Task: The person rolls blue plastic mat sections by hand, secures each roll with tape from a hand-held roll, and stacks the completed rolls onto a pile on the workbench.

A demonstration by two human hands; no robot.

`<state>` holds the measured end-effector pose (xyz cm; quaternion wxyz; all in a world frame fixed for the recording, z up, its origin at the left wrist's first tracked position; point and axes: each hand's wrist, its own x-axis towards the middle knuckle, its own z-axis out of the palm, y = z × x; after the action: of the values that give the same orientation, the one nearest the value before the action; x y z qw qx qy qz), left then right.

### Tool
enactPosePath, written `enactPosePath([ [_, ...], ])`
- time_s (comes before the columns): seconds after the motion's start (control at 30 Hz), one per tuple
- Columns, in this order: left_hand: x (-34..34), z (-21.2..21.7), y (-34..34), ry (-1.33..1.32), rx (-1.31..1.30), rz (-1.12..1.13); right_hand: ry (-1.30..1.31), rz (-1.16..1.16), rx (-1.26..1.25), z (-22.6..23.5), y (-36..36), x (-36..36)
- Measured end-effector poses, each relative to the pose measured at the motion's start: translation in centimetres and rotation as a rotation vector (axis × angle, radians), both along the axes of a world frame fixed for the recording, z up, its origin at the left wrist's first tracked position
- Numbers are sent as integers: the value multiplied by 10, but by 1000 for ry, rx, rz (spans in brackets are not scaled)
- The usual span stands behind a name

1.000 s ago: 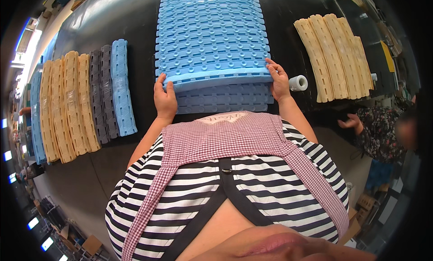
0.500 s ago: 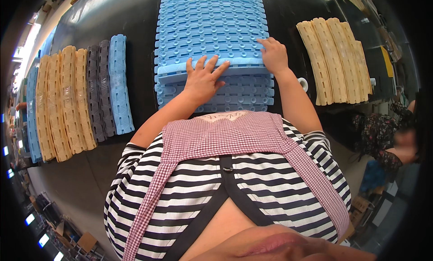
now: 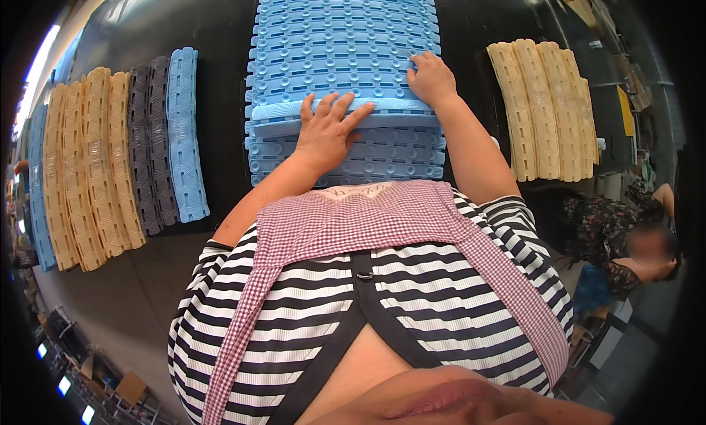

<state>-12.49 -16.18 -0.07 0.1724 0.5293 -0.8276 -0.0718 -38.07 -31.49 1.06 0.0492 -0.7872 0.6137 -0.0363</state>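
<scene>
A light-blue plastic mat (image 3: 346, 54) with slots and round suction cups lies in front of me on a dark table. Its near edge is a raised, rolled or folded strip (image 3: 382, 115), above more blue mat (image 3: 382, 159) with the same cups. My left hand (image 3: 327, 131) rests on that strip, fingers spread and nothing held. At the mat's right side, my right hand (image 3: 434, 81) touches the surface with thumb and forefinger apart; its other fingers are bent and partly hidden.
To the left stand rolled or folded mats in beige (image 3: 95, 168), dark grey (image 3: 158, 138) and blue (image 3: 187, 131). Several beige mats (image 3: 548, 109) sit at the right on the black table (image 3: 213, 28). Another person (image 3: 618, 234) in a dark patterned top is at the far right.
My right hand has shifted slightly up and left along the mat's right side. My left hand stays spread on the strip. The view has shifted a little.
</scene>
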Motion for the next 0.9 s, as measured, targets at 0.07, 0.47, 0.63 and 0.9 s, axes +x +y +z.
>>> enactPosePath([
  [0.07,0,-1,0,10,-8,-1,-34,-17,-3,0,0,-4],
  [0.47,-1,0,0,5,-22,7,53,-32,47,-4,-1,6],
  [0.63,-2,1,2,-5,-5,12,68,-58,71,-8,0,7],
  [0.9,-2,2,0,-17,20,14,75,-7,100,0,-2,3],
])
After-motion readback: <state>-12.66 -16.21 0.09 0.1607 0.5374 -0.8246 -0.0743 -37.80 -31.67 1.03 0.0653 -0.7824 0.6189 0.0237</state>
